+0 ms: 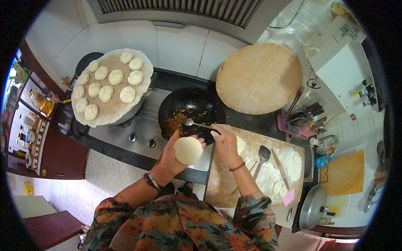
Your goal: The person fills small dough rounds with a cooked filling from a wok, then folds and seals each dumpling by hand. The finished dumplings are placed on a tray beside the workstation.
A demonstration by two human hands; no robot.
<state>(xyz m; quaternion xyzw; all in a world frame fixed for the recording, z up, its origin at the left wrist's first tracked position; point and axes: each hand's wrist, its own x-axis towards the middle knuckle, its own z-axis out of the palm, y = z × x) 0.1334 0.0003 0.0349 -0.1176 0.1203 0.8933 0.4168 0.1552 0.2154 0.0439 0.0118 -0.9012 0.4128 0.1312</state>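
My left hand [171, 161] holds a flat round of dough [188, 150] on its palm and fingers, over the front edge of a black wok [201, 100]. With my right hand [225, 142] I grip the handle of a metal spoon [190, 122], whose bowl lies at the brown shredded filling [173, 125] in the wok. On a floured wooden board [223, 188] to the right are a black spatula [264, 153], a rolling pin [280, 168] and small dough pieces [277, 187]. Several filled-looking dough buns [116, 77] rest on a cloth-lined round tray at the left.
A round woven tray [260, 78] leans at the back right. Beyond the board stand a pink utensil holder [284, 125] and a sink [303, 147]. A large metal lid [312, 208] is at the lower right. The range hood [176, 18] hangs above the stove [119, 135].
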